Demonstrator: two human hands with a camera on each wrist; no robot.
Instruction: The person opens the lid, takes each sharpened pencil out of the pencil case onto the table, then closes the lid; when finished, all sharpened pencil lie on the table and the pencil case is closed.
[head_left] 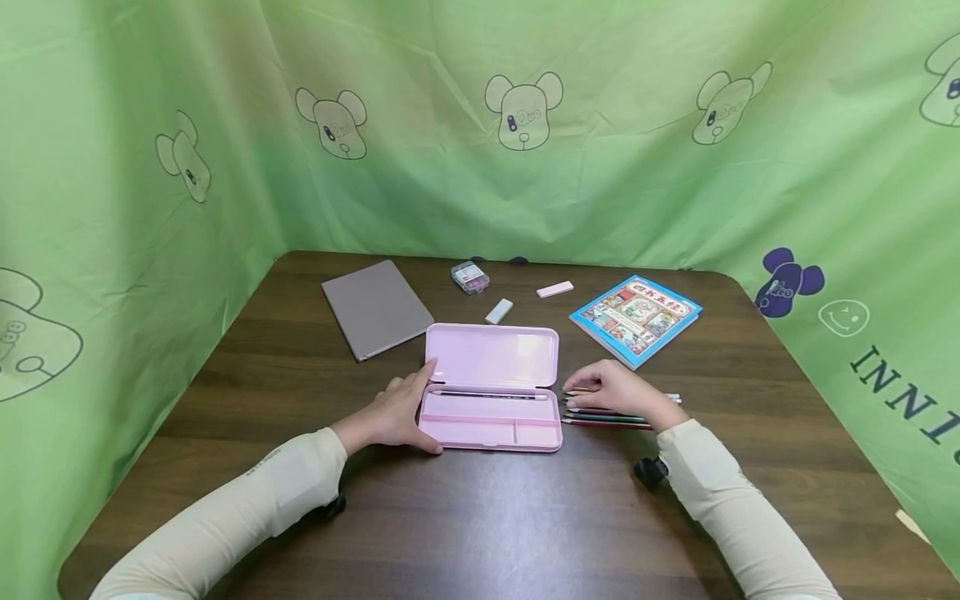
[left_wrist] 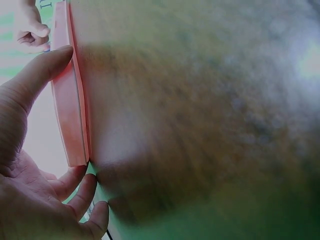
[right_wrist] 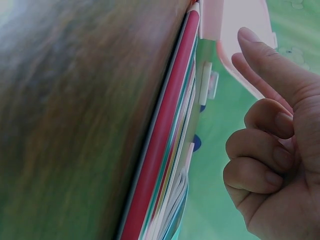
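Note:
A pink pencil case [head_left: 468, 432] lies with its lid [head_left: 492, 354] folded back. One dark pencil [head_left: 487, 394] rests along its rear compartment. My left hand [head_left: 397, 410] holds the case's left end, thumb at the front corner and fingers along the side; in the left wrist view the thumb presses the pink wall [left_wrist: 70, 110]. Right of the case, my right hand [head_left: 618, 393] is over several pencils [head_left: 600, 422] lying side by side. In the right wrist view, thumb and index finger extend above the red pencil [right_wrist: 162, 125], other fingers curled, with nothing visible between them.
Behind the case lie a white eraser [head_left: 498, 312], a small clear box [head_left: 470, 277] and a pale pink block [head_left: 555, 289]. A grey notebook [head_left: 378, 308] is at the back left, a blue-edged picture book [head_left: 637, 318] at the back right. Green curtains [head_left: 427, 192] surround the table.

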